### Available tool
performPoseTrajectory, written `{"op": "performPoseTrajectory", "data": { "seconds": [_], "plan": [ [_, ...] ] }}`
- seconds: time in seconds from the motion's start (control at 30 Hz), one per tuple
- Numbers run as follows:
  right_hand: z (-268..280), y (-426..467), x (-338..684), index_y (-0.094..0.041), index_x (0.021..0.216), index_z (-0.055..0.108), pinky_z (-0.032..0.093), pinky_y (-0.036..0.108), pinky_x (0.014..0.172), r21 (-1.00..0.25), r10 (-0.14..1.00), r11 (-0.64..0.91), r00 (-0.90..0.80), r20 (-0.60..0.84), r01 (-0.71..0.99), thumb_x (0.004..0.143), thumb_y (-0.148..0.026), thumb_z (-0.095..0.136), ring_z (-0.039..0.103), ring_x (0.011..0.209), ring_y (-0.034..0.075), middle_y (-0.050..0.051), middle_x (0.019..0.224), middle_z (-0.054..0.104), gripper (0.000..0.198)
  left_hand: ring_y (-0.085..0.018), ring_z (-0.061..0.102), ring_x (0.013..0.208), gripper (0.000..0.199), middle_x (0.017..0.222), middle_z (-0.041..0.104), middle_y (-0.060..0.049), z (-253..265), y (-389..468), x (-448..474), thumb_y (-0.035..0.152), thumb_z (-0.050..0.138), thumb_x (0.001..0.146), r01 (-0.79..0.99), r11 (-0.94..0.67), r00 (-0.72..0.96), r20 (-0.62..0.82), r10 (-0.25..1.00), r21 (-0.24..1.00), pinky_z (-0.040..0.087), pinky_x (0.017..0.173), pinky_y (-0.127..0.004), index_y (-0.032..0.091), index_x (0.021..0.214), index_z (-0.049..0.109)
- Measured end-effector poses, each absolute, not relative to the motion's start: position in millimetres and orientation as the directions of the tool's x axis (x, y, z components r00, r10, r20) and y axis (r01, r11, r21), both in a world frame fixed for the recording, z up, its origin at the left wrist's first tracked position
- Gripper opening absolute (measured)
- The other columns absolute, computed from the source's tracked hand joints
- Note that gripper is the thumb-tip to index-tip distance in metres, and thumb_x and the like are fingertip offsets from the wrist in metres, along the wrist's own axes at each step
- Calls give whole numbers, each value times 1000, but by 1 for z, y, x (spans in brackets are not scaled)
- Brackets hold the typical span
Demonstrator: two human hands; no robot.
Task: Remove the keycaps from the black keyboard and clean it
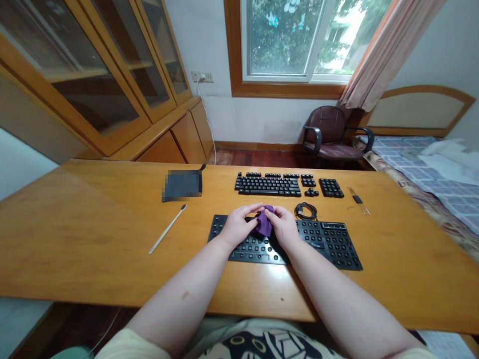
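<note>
Both of my hands meet over a black keyboard base (258, 249) whose keycaps are off. Between them is a small crumpled purple cloth (265, 224). My left hand (239, 226) pinches the cloth from the left with thumb and fingers. From the right, my right hand (285, 227) grips its other side, fingers closed. Whether the cloth touches the base I cannot tell. Behind the base, the removed black keycaps (267, 185) lie set out in keyboard order, with the number pad keycaps (331, 188) in a block at their right.
A coiled black cable (306, 211) lies behind the base. A toothbrush (166, 232) and a dark pouch (182, 184), blurred over, are on the left of the wooden desk (93, 239). A keycap puller (358, 200) lies at right. Beyond stand a chair (327, 127) and a bed (407, 154).
</note>
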State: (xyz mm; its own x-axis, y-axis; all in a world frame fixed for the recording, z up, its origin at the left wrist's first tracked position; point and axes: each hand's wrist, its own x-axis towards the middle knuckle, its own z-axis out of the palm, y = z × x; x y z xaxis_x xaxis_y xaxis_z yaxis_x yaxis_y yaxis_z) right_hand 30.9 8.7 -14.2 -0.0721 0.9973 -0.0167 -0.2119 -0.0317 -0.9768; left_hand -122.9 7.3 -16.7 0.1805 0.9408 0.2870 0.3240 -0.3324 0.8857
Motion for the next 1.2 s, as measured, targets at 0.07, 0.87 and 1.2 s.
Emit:
{"op": "performPoseTrajectory", "data": {
  "seconds": [0.07, 0.87, 1.2],
  "plan": [
    [-14, 9, 30, -18, 82, 69, 47, 31, 70, -974, 999, -19, -43, -9, -228, 67, -41, 71, 60, 70, 17, 3, 77, 69, 28, -18, 63, 102, 39, 111, 68, -4, -17, 8, -123, 15, 60, 76, 337, -338, 167, 297, 940, 879, 47, 97, -34, 22, 114, 63],
    [-25, 16, 37, -19, 80, 67, 46, 31, 73, -981, 999, -6, 47, -16, -192, 66, -35, 70, 60, 72, 17, 0, 75, 66, 21, -19, 63, 95, 23, 99, 69, -4, 12, -41, -195, 26, 57, 81, 769, -250, 34, 352, 935, 589, 49, 92, -37, 23, 101, 68],
    [-20, 14, 34, -18, 82, 66, 45, 33, 75, -990, 1000, -5, 15, -7, -144, 67, -38, 69, 60, 75, 19, 2, 78, 67, 25, -21, 64, 101, 31, 103, 71, -4, -31, -113, -248, 41, 51, 85, 866, -120, -20, 273, 962, 486, 50, 94, -37, 23, 105, 67]
  ]
}}
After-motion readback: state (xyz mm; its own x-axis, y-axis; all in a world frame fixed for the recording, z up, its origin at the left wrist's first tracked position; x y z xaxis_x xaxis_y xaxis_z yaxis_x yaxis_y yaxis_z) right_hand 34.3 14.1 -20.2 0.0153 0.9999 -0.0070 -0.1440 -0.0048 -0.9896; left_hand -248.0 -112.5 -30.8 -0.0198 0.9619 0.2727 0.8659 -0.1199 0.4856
